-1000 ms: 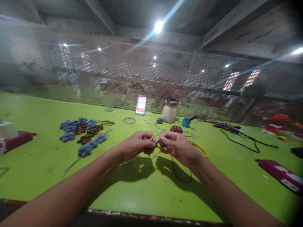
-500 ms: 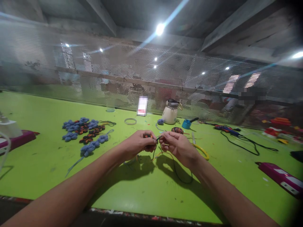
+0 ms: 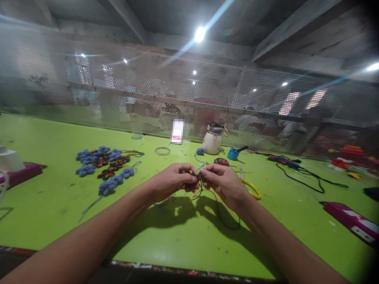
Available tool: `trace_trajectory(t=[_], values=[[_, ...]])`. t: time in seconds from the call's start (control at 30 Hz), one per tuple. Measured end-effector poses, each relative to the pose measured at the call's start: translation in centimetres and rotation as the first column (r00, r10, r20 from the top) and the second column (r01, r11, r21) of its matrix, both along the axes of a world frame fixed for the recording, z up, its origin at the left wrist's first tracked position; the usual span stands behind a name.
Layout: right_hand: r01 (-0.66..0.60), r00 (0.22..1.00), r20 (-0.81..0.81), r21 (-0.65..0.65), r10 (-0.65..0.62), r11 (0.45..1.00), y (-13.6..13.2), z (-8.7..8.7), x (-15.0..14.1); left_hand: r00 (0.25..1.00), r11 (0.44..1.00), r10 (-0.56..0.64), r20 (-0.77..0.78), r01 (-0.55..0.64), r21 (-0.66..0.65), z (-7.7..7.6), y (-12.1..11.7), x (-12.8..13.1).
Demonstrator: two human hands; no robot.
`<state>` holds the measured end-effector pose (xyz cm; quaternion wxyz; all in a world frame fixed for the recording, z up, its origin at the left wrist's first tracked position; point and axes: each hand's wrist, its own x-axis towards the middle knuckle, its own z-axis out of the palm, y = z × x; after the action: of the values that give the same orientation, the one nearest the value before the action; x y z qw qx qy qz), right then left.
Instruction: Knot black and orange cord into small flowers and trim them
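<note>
My left hand [image 3: 172,182] and my right hand [image 3: 222,182] meet above the green table [image 3: 53,197], fingers pinched together. Between them sits a small black and orange knotted cord piece [image 3: 189,172], gripped by my left fingers. My right fingers pinch a thin cord at that knot. Black and orange cord strands [image 3: 220,213] hang from the hands and loop onto the table below my right wrist.
A heap of blue and dark knotted flowers [image 3: 102,165] lies left. Behind the hands stand a white jar [image 3: 212,140], a blue cup [image 3: 233,154], a ring [image 3: 162,150], a dark striped coil [image 3: 221,161] and a yellow loop [image 3: 253,187]. Pink boxes [image 3: 352,221] sit at both sides. A mesh screen [image 3: 177,90] closes the back.
My hands have drawn closer together at the knot, and the hanging cord has shifted slightly. The view has barely moved.
</note>
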<state>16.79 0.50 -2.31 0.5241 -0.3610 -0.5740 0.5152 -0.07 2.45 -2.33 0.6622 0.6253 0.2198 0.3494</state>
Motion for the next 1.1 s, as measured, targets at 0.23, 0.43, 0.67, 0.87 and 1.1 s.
trace_trajectory(t=[0.23, 0.43, 0.67, 0.87, 1.1], values=[[0.016, 0.997, 0.073, 0.033, -0.018, 0.999, -0.13, 0.14, -0.18, 0.990, 0.990, 0.121, -0.078, -0.114, 0.085, 0.22, 0.13, -0.05], [0.150, 0.972, 0.157, 0.155, -0.174, 0.977, -0.24, -0.47, -0.79, 0.976, 0.971, 0.153, -0.157, -0.119, 0.207, 0.31, 0.04, -0.10], [0.079, 0.991, 0.097, 0.111, -0.090, 0.991, -0.60, -0.39, -0.88, 0.975, 0.987, 0.094, -0.201, -0.065, 0.145, -0.06, 0.11, -0.01], [-0.133, 0.986, -0.112, -0.065, 0.125, 0.989, -0.72, -0.18, -0.45, 0.998, 0.996, -0.053, -0.027, 0.051, -0.070, -0.13, 0.10, -0.21], [-0.153, 0.984, -0.095, -0.031, 0.150, 0.988, -0.87, 0.40, 0.01, 0.986, 0.974, -0.154, 0.068, 0.163, -0.156, -0.30, 0.19, -0.67]])
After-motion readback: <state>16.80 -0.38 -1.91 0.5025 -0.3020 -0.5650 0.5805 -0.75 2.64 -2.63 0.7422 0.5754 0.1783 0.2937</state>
